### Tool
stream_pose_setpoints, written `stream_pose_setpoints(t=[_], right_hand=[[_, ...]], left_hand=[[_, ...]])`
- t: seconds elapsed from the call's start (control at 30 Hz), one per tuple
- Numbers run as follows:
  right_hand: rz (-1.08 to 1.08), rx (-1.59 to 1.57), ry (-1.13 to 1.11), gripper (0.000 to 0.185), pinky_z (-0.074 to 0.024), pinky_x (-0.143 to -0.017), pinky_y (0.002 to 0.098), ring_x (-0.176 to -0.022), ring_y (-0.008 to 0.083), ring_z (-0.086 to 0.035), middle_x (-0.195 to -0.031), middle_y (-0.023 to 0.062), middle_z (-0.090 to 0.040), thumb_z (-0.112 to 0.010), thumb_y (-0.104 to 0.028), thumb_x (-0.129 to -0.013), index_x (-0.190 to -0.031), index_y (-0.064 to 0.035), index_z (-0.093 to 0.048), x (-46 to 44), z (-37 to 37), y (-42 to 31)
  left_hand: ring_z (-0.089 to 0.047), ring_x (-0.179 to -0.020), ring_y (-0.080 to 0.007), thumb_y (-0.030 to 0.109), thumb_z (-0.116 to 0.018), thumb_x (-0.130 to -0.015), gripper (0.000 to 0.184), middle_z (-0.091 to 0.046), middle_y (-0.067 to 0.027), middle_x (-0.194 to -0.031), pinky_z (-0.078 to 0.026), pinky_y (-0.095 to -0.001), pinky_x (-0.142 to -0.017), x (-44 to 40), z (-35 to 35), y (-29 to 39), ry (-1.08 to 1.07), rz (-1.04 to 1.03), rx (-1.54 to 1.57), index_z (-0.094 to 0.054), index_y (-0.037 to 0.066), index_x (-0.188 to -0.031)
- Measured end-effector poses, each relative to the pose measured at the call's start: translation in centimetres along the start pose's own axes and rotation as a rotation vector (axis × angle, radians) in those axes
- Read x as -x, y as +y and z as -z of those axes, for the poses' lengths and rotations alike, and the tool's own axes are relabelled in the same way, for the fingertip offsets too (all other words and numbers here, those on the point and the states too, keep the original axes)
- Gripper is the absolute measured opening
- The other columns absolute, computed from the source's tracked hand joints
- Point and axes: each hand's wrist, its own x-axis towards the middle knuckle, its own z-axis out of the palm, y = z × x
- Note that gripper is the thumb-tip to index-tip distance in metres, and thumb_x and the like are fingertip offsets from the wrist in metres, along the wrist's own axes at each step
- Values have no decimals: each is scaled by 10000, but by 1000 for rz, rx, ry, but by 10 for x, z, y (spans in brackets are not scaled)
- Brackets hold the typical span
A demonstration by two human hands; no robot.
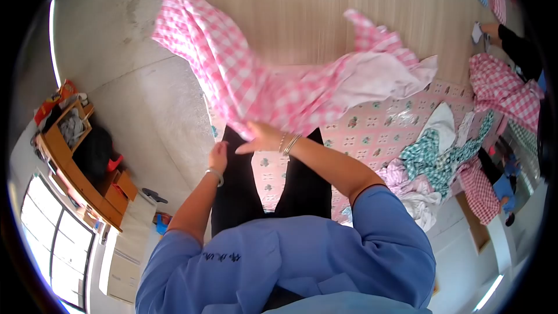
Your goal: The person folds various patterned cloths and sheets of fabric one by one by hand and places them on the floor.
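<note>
A pink-and-white checked cloth [290, 96], partly blurred, stretches across the table in front of me. One end flares up at the far left, and a paler pink side shows toward its right end. My right hand [261, 138], with bracelets at the wrist, is at the near edge of this cloth, a fold lying between its thumb and fingers. Just to the left, my left hand [218, 156] is beside the cloth's near corner with its fingers curled in. Whether anything is in those fingers is hidden.
A wood-grain tabletop [279, 17] and a pink patterned cover [383, 119] lie beneath the cloth. Green checked cloths [430, 154] are heaped at the right. Another person holds a checked cloth [503, 90] at the far right. An orange-brown wooden cabinet [84, 177] stands left.
</note>
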Motion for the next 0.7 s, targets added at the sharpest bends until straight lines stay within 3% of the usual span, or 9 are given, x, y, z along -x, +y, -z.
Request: stream_pose_setpoints(t=[0.07, 0.13, 0.2, 0.33, 0.37, 0.43, 0.5, 0.67, 0.7], right_hand=[[107, -389, -173, 469, -419, -638, 284, -733, 135, -477, -835, 96, -506, -669, -255, -685, -981, 18, -429, 30, 1, -107], [107, -652, -272, 431, -425, -606, 257, -694, 94, -480, -851, 56, -512, -627, -146, -719, -1062, 11, -417, 63, 11, -208], [106, -808, -284, 421, -442, -596, 255, -674, 86, -506, -859, 43, -527, -591, -85, -739, -1113, 3, -417, 92, 23, -270], [299, -699, 231, 291, -468, -699, 294, -788, 150, -560, -912, 73, -561, -536, -97, -789, -1059, -4, -480, 136, 51, -323], [341, -1098, 313, 262, -464, -740, 303, -827, 164, -559, -940, 84, -562, -519, -117, -806, -1041, -4, -491, 142, 58, -341], [498, -1112, 360, 248, -439, -802, 320, -904, 178, -541, -991, 96, -557, -473, -144, -838, -1032, 9, -488, 161, 77, -350], [515, -1068, 386, 247, -431, -815, 318, -924, 176, -534, -1000, 96, -555, -464, -134, -841, -1041, 9, -484, 186, 81, -354], [449, -810, 526, 234, -430, -791, 278, -910, 146, -541, -994, 79, -563, -463, -100, -843, -1047, 12, -490, 250, 79, -358], [470, -806, 543, 234, -430, -791, 278, -910, 146, -541, -994, 79, -563, -463, -100, -843, -1047, 12, -490, 262, 88, -358]], left_hand=[[-538, -867, -223, 327, -388, -860, 346, -569, -111, -943, -401, -334, -723, 5, 7, -27, 139, 412, 425, -513, 41, -1008], [-527, -898, -224, 342, -389, -859, 363, -550, -114, -984, -397, -334, -753, 27, 30, 1, -3, 540, 834, -481, 47, -1050], [-517, -928, -225, 356, -390, -858, 387, -530, -117, -1025, -392, -334, -783, 53, 63, 54, -223, 441, 1155, -449, 53, -1091], [-496, -988, -226, 386, -393, -856, 452, -492, -122, -1107, -382, -334, -843, 119, 151, 169, -430, -58, 1194, -385, 64, -1174], [-491, -1003, -227, 393, -393, -856, 471, -483, -123, -1127, -380, -334, -858, 138, 171, 187, -412, -155, 1143, -369, 67, -1195], [-481, -1033, -227, 408, -395, -855, 511, -463, -126, -1168, -375, -334, -888, 170, 199, 207, -437, -162, 1225, -337, 72, -1236], [-484, -1028, -237, 368, -431, -853, 484, -464, -132, -1157, -380, -320, -896, 191, 213, 211, -706, 136, 1625, -364, 58, -1218], [-534, -925, -183, 372, -416, -864, 439, -566, -94, -985, -422, -311, -820, 189, 241, 208, 45, -115, 626, -515, -28, -1015], [-542, -878, -174, 391, -428, -854, 445, -574, -90, -950, -429, -302, -788, 188, 260, 218, 44, -270, 859, -527, -21, -989]])
